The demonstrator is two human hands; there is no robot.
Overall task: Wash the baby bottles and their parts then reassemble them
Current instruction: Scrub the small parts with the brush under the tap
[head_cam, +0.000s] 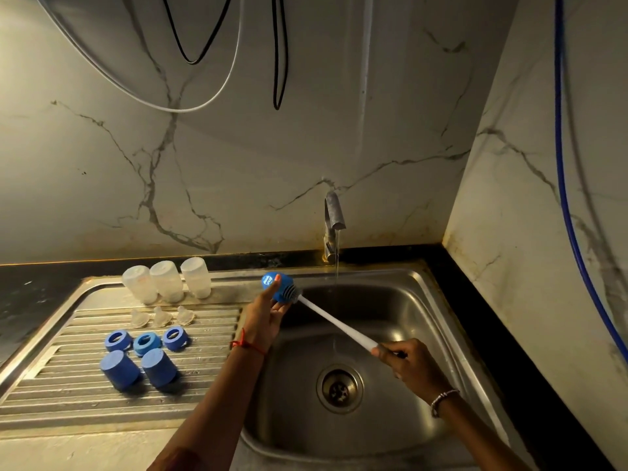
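Note:
My left hand grips a blue bottle cap over the sink's left rim. Into the cap's mouth goes the bristle head of a white-handled bottle brush, whose handle end my right hand holds above the basin. On the draining board stand three clear bottles upside down. In front of them lie three clear teats, three blue collar rings and two more blue caps.
A thin stream of water runs from the tap into the steel sink, with its drain below my right hand. The ribbed draining board lies to the left. Cables hang on the marble wall.

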